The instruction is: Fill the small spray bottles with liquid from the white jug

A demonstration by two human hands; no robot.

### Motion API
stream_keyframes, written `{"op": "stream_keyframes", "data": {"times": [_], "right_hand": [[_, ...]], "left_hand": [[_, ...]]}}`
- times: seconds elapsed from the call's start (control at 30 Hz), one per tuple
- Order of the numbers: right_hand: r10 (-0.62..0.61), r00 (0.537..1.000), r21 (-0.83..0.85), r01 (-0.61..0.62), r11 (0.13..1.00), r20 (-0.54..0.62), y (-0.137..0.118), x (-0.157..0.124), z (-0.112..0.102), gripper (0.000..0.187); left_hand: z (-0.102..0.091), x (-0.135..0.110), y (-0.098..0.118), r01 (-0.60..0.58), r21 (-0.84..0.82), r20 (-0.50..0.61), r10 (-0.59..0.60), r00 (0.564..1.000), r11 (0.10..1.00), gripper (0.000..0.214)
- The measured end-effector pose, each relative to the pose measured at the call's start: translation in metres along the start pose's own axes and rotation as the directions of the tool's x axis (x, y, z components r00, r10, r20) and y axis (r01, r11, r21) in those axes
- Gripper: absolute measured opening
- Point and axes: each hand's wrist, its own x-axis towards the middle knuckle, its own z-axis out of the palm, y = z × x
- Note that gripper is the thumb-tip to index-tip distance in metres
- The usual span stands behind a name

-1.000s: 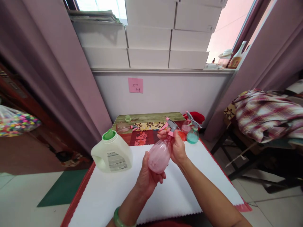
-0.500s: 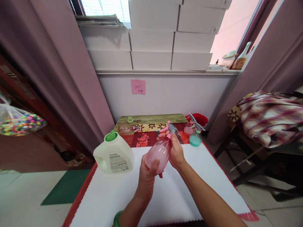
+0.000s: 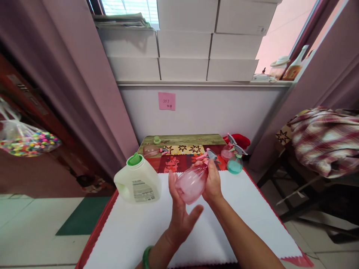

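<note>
A pink translucent spray bottle [image 3: 192, 182] with a pink and grey trigger head lies tilted above the white cloth [image 3: 134, 231]. My right hand [image 3: 212, 183] is closed round its neck just below the trigger. My left hand [image 3: 181, 215] is spread open under the bottle's round base, fingers apart, touching it lightly or just clear of it. A green bangle sits on my left wrist.
A white detergent jug [image 3: 138, 181] with a green cap stands left of the hands. Behind lie a clear bottle [image 3: 153, 150], a green cap [image 3: 157, 140], a pink spray bottle [image 3: 227, 150] and a teal one [image 3: 235, 164]. A chair with plaid cloth [image 3: 325, 140] stands right.
My left hand let go of the bottle's base and opened out beneath it. The right hand kept its hold on the neck and the bottle tilted flatter.
</note>
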Motion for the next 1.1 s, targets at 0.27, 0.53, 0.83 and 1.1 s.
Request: {"op": "stream_keyframes", "data": {"times": [0.27,0.53,0.83,1.1], "right_hand": [[-0.125,0.948,-0.134,0.170,0.976,0.291,-0.012,0.009,-0.021,0.032],[0.007,0.971,-0.151,0.030,0.988,0.238,-0.006,0.012,-0.024,0.037],[0.004,1.000,-0.091,-0.002,0.996,0.025,-0.004,0.003,-0.003,0.037],[-0.155,0.964,-0.200,0.199,0.959,0.217,0.000,0.015,-0.017,0.035]], "left_hand": [[-0.009,0.029,0.011,0.943,-0.315,0.674,-0.674,0.302,0.108,0.087],[-0.003,0.009,-0.010,0.649,-0.376,0.262,-0.596,0.759,0.662,0.079],[-0.012,0.011,-0.042,-0.376,0.403,0.027,0.400,0.916,0.834,0.090],[-0.007,0.029,-0.006,0.781,-0.453,0.397,-0.687,0.608,0.429,0.086]]}}
